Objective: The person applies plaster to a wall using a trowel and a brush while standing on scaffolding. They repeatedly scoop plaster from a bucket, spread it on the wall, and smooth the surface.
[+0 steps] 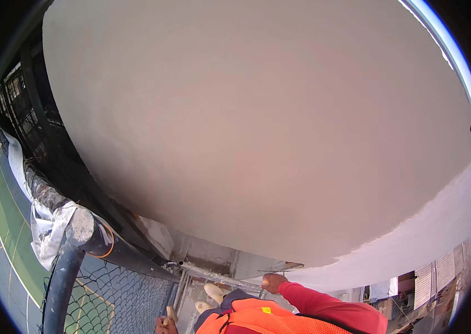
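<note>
A wide, grey-beige plastered wall [257,133] fills most of the view. Low at its bottom edge, my right hand [273,282] is closed round the handle of a trowel [271,271], whose thin blade shows nearly edge-on beside the wall. My right arm wears a red sleeve. At the lower edge, left of the orange vest [263,317] on my body, my left hand [165,327] grips a tan, wood-coloured piece [170,314]. Most of that piece and part of the hand are cut off, so its kind cannot be told.
Metal scaffold bars [213,274] run below the wall. To the left stands a thick grey pipe frame [62,278] with chain-link mesh [118,295] and white cloth [51,225] tied on. A green court [1,206] lies far below. Rooftops [436,278] show at lower right.
</note>
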Action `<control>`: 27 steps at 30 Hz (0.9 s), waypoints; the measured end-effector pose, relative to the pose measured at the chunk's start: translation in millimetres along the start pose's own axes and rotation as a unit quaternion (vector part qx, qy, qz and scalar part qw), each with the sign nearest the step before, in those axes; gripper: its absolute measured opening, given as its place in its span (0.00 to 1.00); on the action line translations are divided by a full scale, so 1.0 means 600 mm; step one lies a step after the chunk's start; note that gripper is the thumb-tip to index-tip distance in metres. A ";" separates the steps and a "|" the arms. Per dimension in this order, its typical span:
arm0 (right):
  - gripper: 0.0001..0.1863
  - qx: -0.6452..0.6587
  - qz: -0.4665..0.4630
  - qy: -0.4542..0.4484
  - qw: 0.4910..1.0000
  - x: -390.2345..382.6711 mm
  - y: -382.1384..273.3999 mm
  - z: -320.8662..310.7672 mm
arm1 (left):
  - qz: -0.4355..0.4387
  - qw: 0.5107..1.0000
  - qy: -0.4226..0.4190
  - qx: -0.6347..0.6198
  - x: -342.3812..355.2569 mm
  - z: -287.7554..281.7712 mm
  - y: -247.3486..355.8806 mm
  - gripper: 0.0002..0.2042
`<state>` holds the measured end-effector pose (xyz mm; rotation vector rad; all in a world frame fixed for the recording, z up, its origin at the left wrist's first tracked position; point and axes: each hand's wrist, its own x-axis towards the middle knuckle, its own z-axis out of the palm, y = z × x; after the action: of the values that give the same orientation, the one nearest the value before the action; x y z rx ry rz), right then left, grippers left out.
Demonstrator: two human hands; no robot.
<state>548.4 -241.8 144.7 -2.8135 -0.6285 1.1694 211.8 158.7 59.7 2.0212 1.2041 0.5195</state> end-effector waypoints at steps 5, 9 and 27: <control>0.31 0.062 0.116 0.046 0.990 -0.075 0.091 0.071 | 0.018 0.991 -0.134 -0.002 0.050 0.083 -0.052 0.13; 0.34 0.141 0.137 0.045 0.979 -0.093 0.127 0.123 | 0.013 0.977 -0.210 0.042 0.099 0.162 0.005 0.12; 0.35 0.276 0.244 0.066 0.927 -0.203 0.257 0.185 | 0.020 0.947 -0.320 0.002 0.114 0.191 0.177 0.14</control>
<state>449.5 -443.0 119.4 -2.5598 0.3894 0.9810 381.6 143.1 61.8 1.9893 0.7603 -0.1315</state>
